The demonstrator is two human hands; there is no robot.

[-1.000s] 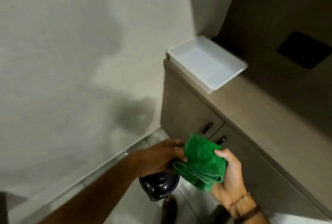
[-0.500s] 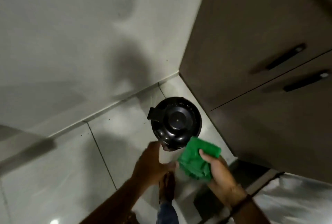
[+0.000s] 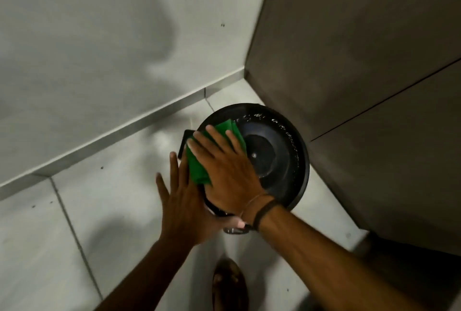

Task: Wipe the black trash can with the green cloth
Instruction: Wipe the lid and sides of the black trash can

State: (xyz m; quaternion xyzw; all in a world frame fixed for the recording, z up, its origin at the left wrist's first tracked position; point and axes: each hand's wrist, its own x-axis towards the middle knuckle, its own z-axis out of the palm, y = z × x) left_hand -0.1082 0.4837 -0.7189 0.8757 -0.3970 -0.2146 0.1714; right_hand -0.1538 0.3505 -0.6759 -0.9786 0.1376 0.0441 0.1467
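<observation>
On the pale tiled floor (image 3: 119,211), the right hand (image 3: 229,173) presses a folded green cloth (image 3: 199,163) under spread fingers (image 3: 217,136) onto the round black trash can's (image 3: 282,161) lid; the left hand (image 3: 184,211), fingers apart, braces its side.

Both hands flat, fingers spread: right hand (image 3: 228,173) above left hand (image 3: 185,207).

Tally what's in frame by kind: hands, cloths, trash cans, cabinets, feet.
Hands: 2, left hand flat against the can's side, right hand pressing the cloth
Green cloth: 1, on the lid's left part
Black trash can: 1, on the floor beside the cabinet
Cabinet: 1
Foot: 1
Total: 6
</observation>
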